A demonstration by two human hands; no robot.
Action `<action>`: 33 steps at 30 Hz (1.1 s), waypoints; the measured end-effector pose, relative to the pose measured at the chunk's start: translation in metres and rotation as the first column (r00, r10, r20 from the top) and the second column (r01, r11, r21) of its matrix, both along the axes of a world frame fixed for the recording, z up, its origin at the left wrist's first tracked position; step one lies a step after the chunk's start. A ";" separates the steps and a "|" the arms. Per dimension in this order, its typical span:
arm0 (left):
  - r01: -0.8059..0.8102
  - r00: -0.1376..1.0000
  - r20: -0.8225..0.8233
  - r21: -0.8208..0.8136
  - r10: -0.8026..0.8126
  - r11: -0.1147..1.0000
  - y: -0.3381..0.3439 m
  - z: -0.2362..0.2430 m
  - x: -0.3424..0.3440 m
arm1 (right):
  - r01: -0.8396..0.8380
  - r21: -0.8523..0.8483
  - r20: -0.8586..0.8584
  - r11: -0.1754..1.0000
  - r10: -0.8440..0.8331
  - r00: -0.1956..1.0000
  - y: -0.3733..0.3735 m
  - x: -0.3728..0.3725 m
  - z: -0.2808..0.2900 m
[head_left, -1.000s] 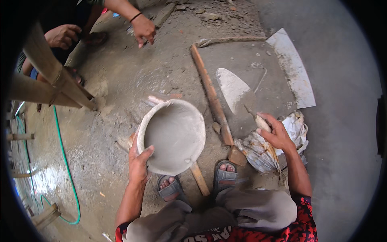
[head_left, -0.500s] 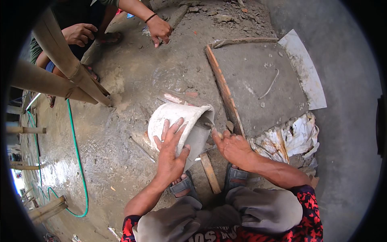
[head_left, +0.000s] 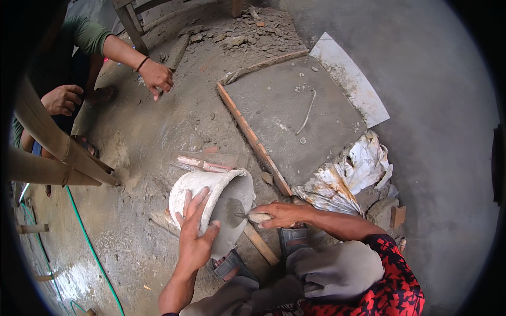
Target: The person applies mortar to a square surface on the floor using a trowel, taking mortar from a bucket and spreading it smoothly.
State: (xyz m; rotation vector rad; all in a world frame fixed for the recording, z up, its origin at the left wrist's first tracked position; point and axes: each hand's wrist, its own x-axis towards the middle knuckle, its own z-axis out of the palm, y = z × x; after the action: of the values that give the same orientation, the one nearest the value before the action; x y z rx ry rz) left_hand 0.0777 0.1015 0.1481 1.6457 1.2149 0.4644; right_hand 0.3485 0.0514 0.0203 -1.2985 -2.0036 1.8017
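A white, mortar-smeared bucket (head_left: 185,184) lies tilted on the wet floor in front of me, its mouth turned to the right and toward me. My left hand (head_left: 196,231) grips it near the rim, fingers spread along the outer wall and thumb at the edge. In my right hand (head_left: 282,213) is the pale handle of a trowel (head_left: 260,217). The trowel's grey blade reaches into the bucket's mouth, against the inner wall. Beyond the bucket lies a float (head_left: 203,164) with a reddish handle on a flat board.
To the right, a wood-edged grey cement slab (head_left: 295,116) adjoins a crumpled white sack (head_left: 363,168) and a pale sheet (head_left: 350,79). Bamboo poles (head_left: 52,131) and a green hose (head_left: 87,242) stand and lie left. A co-worker's hand (head_left: 155,76) hangs at the upper left.
The view has shifted, so the surroundings sit differently. The bucket's mouth now faces me more, and my right hand has drawn the trowel nearer, bringing its handle and blade into sight.
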 end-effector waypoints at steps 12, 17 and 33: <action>-0.345 0.592 0.466 -0.590 0.657 0.730 -0.003 -0.065 -0.028 | 0.282 -0.176 0.027 0.943 -0.281 0.959 -0.031 0.066 0.050; -0.420 0.527 0.471 -0.579 0.707 0.699 -0.002 -0.074 -0.039 | 0.623 -0.212 0.170 0.753 -0.599 0.783 -0.079 0.132 0.062; -0.396 0.511 0.464 -0.620 0.724 0.677 0.000 -0.070 -0.040 | 0.833 -0.112 0.283 0.542 -0.786 0.550 -0.018 0.177 0.024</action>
State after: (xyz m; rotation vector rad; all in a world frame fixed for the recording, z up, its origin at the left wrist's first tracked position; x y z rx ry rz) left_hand 0.0374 0.1019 0.0780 0.4958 1.1383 1.0354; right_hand 0.5260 0.0330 0.0445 -2.0848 -0.8791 1.4448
